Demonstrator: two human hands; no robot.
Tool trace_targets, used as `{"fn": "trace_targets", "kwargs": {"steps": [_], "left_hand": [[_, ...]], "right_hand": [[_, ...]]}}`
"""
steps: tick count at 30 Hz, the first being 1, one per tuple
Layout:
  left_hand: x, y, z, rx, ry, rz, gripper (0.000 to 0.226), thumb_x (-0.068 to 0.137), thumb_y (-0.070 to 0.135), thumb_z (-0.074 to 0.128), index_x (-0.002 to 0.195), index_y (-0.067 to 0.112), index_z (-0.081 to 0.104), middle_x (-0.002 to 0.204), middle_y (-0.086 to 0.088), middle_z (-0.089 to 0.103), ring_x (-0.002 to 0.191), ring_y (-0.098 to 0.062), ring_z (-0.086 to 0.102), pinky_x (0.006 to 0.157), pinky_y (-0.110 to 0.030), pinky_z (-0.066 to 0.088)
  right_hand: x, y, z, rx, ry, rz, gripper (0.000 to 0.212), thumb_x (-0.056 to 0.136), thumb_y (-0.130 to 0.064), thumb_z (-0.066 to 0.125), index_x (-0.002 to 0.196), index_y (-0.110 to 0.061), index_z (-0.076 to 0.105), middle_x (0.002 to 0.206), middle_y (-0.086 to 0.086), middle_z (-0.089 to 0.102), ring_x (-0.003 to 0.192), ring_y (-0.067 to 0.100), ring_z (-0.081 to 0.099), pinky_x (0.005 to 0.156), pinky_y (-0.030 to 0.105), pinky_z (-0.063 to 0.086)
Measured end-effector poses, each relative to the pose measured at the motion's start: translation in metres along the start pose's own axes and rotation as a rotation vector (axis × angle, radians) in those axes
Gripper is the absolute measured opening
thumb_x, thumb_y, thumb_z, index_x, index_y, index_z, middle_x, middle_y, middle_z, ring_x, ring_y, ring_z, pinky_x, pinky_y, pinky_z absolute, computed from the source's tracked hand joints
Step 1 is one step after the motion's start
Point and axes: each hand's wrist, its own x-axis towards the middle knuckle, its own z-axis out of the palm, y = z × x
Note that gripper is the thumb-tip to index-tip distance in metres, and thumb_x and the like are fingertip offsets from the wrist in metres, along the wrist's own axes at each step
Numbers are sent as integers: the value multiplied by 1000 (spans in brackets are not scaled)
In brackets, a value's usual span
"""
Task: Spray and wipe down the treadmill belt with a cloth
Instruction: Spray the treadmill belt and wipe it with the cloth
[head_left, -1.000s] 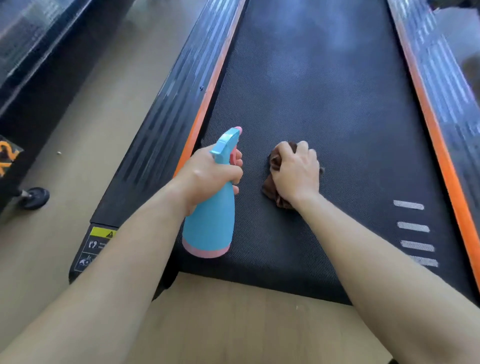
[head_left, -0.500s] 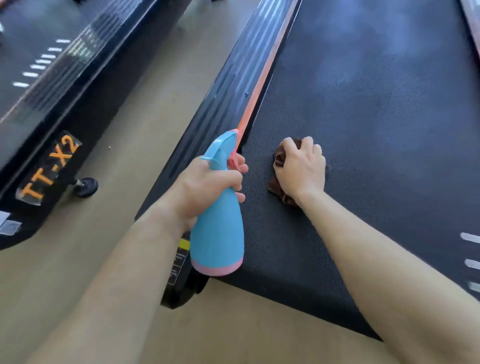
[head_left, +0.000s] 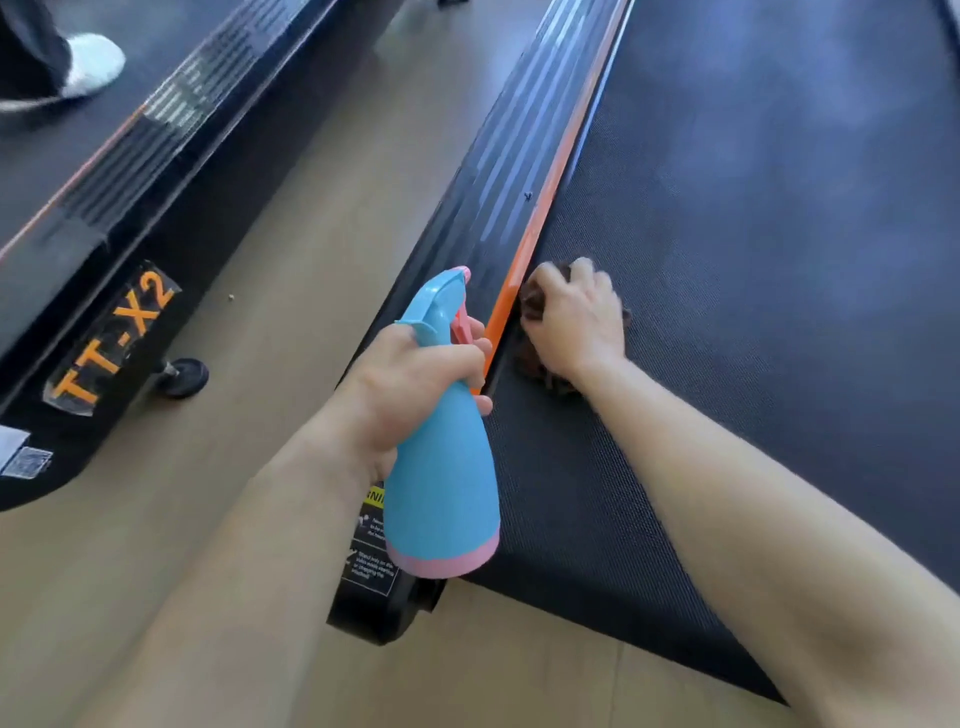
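My left hand (head_left: 410, 384) grips a blue spray bottle (head_left: 441, 478) with a pink base and pink trigger, held above the treadmill's left side rail (head_left: 498, 176). The nozzle points up and forward. My right hand (head_left: 576, 317) presses a crumpled brown cloth (head_left: 535, 364) onto the black treadmill belt (head_left: 753, 270), right against the orange strip (head_left: 550, 182) at the belt's left edge. Most of the cloth is hidden under the hand.
A second treadmill marked TT-X2 (head_left: 109, 338) stands to the left across a strip of wooden floor (head_left: 291, 218). Another person's white shoe (head_left: 93, 62) is on that treadmill's belt at the top left. A warning label (head_left: 371, 551) sits on the rail's rear end.
My right hand has slid the cloth leftward over the belt to the orange strip. The view has turned left, showing more of the neighbouring treadmill. My left hand keeps its hold on the bottle.
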Motion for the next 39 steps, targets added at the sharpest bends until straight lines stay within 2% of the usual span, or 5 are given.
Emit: {"fn": "trace_targets", "kwargs": {"steps": [5,15,22,29,39], "left_hand": [[-7,-1,0,20,-44,9,37,80,-2,65,98,29,72,103,-1,72,73,-22,69,66,-27,61],[-40,-14,10,124,-24,-3,48,65,9,65,106,33,71,116,-11,74,74,-26,71,68,-33,60],[-93,-21,17,106,3,-7,58,63,12,61,115,34,70,124,-6,71,78,-27,70,63,-27,57],[-129,-52,6,161,28,-70,64,65,15,61,122,43,67,122,4,73,80,-29,77,68,-29,56],[-140,-77,-28,209,64,-129,57,64,17,61,110,51,69,123,0,70,83,-33,78,75,-34,55]], "right_hand": [[-102,0,-15,73,-141,-349,45,79,-46,44,112,-21,60,101,10,49,83,33,48,73,45,51],[-89,-15,-19,59,-81,-105,36,82,-38,66,112,-19,59,106,14,52,90,37,53,75,45,50],[-212,3,-55,56,-221,-442,44,73,-38,68,113,-24,59,102,9,51,82,32,50,69,45,51],[-139,-33,-37,68,-195,-63,35,88,-36,64,119,-21,58,114,12,51,99,37,50,80,44,44],[-178,-21,-38,84,-188,-383,36,78,-32,72,111,-20,62,102,12,52,85,36,51,72,46,52]]}}
